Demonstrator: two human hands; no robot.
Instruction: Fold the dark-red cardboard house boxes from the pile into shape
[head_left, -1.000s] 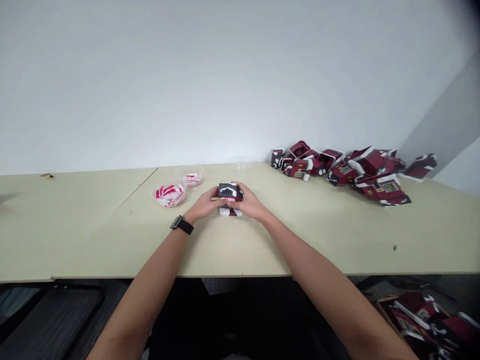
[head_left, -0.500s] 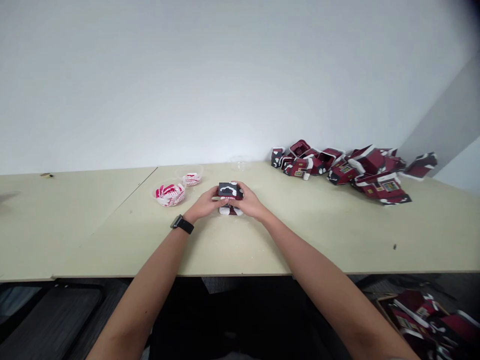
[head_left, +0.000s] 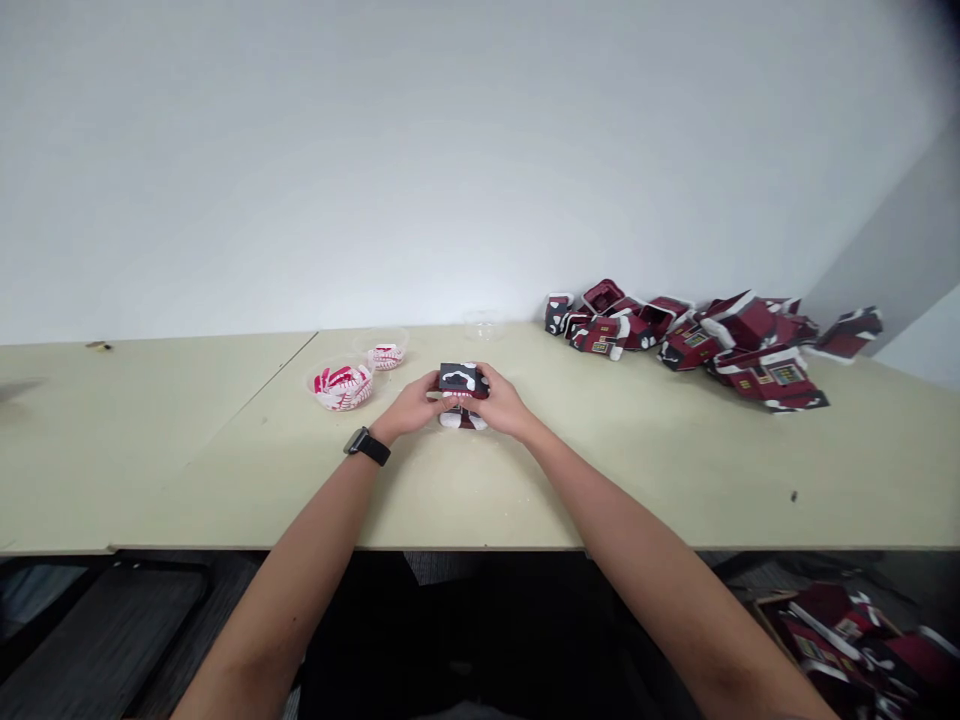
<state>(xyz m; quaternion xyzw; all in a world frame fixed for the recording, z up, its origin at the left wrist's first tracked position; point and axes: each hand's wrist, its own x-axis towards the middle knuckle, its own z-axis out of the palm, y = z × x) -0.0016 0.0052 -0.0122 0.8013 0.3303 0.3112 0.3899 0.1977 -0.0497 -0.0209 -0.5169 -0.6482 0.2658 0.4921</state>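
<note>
A small dark red house with a black, white-trimmed roof (head_left: pixel 458 378) stands upright at the middle of the table. My left hand (head_left: pixel 415 406) grips its left side, and a black watch is on that wrist. On the other side my right hand (head_left: pixel 504 402) grips the same house, with both thumbs meeting across its front. The white lower edge of the house (head_left: pixel 463 421) shows below the thumbs. To the left of my hands is a clear bowl of red and white striped pieces (head_left: pixel 343 388), and a second such bowl (head_left: pixel 386 355) stands behind it.
A faint clear bowl (head_left: pixel 482 324) sits near the wall. Several dark red house pieces (head_left: pixel 750 335) are heaped at the back right of the table (head_left: pixel 637 460). A box of similar pieces (head_left: pixel 847 640) is below the edge at right. A chair (head_left: pixel 105 640) stands lower left.
The view has shifted very slightly. Both hands keep their hold on the small house, with no clear movement of either.
</note>
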